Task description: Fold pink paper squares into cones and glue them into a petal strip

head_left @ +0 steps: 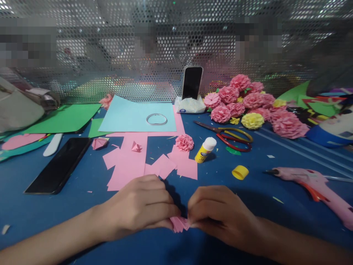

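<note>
Between both hands is a small piece of pink pleated paper (pixel 179 223), its folds fanned toward me. My left hand (pixel 146 204) pinches its left side, and my right hand (pixel 217 211) grips the right edge with thumb and fingers. Just beyond my hands lie loose pink paper squares (pixel 164 166) and a longer pink strip (pixel 128 163). A finished pink paper flower (pixel 184 142) rests on the squares. Beside it stands an uncapped glue stick (pixel 205 150), with its yellow cap (pixel 240 172) lying apart on the right. Folded pink pieces (pixel 136 147) sit farther left.
Scissors (pixel 234 136) and a pink glue gun (pixel 309 180) lie on the right. A heap of paper flowers (pixel 239 97) stands behind. Left are a black phone (pixel 59 165) and green paper (pixel 66 117). Blue paper (pixel 129 114) bears a ring (pixel 156 119); another phone (pixel 192 82) leans upright.
</note>
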Tool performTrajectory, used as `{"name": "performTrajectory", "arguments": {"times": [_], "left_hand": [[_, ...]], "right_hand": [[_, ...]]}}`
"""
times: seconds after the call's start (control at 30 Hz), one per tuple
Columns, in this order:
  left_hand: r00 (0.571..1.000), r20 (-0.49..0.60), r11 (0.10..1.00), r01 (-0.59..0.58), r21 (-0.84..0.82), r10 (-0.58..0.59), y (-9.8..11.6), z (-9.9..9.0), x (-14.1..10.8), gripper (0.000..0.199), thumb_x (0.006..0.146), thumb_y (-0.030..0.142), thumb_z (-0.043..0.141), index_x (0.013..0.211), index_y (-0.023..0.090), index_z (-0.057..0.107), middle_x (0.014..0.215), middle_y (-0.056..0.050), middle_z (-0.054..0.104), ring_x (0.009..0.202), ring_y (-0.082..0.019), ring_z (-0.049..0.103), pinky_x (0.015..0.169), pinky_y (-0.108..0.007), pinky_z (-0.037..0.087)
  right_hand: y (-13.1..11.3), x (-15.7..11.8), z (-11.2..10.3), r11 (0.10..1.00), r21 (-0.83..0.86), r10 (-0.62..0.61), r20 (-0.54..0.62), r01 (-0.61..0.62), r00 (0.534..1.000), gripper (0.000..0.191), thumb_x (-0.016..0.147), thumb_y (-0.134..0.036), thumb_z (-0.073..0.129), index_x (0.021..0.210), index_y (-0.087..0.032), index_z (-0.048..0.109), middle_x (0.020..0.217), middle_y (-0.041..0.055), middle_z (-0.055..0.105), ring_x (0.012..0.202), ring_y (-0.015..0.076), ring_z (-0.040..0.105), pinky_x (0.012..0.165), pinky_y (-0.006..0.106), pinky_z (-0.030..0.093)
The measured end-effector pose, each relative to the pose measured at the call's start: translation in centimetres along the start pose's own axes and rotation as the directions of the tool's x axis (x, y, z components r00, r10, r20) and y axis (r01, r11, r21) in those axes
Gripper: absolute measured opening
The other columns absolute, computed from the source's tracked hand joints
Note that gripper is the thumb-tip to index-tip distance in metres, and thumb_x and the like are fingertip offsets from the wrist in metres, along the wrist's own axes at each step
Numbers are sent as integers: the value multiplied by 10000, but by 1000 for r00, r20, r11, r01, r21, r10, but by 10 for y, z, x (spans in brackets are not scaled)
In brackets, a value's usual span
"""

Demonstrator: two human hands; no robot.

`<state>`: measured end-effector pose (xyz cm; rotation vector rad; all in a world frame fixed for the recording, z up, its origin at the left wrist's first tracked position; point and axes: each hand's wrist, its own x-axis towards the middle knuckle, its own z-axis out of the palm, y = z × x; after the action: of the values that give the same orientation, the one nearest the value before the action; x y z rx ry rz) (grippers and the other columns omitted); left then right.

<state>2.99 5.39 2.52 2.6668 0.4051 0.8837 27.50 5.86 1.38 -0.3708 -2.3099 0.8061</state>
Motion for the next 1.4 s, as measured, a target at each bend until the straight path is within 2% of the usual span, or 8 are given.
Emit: {"name": "performTrajectory", "arguments": {"times": [0.2, 0.63, 0.9, 1.07, 1.23, 1.4], "left_hand": [[1000, -18, 999, 18, -46, -19, 3, 9, -5, 181, 1004, 214, 545, 1088, 79, 633, 854, -91, 729, 719, -191, 623, 628, -328, 419], [998, -15, 987, 62, -151, -65, 1, 8, -7, 188, 1020, 213, 521, 1118, 102, 637, 946, -90, 732, 834, -184, 650, 698, -312, 474], [977, -21, 917, 190, -350, -211, 4, 11, -8, 160, 996, 226, 569, 1066, 121, 669, 900, -86, 712, 822, -163, 645, 727, -278, 493], [977, -7, 895, 192, -403, -213, 7, 12, -7, 140, 983, 187, 582, 1038, 118, 692, 907, -95, 722, 842, -167, 655, 753, -274, 519], [974, -15, 872, 197, -448, -227, 9, 12, -3, 168, 979, 187, 579, 998, 93, 717, 875, -118, 724, 819, -170, 670, 721, -256, 546], [962, 3, 838, 240, -491, -274, 11, 15, -3, 154, 960, 182, 609, 963, 93, 733, 837, -114, 718, 797, -166, 676, 697, -243, 551]], "right_hand": [[-1, 0, -1, 999, -36, -19, 3, 19, 1000, 224, 1030, -257, 506, 887, -149, 641, 805, 31, 672, 751, 104, 608, 707, 198, 454], [-1, 1, 0, 1000, 5, -18, -26, 18, 999, 180, 1013, -223, 533, 893, -146, 643, 795, 41, 677, 761, 115, 625, 706, 203, 484], [-4, 3, -2, 998, -54, -34, -20, 33, 999, 239, 1036, -267, 495, 890, -151, 645, 789, 31, 682, 739, 103, 619, 695, 198, 469], [-6, 3, -3, 988, -140, -59, 17, 61, 998, 307, 1061, -310, 436, 888, -164, 643, 807, 23, 702, 746, 105, 621, 715, 225, 456], [-5, 0, -2, 993, -70, -94, 23, 96, 995, 292, 1063, -297, 432, 890, -159, 622, 769, 28, 706, 721, 117, 607, 702, 239, 474], [-4, -3, 1, 991, -75, -114, 2, 114, 993, 260, 1054, -256, 452, 860, -174, 604, 739, 17, 702, 694, 124, 603, 694, 252, 484]]}}
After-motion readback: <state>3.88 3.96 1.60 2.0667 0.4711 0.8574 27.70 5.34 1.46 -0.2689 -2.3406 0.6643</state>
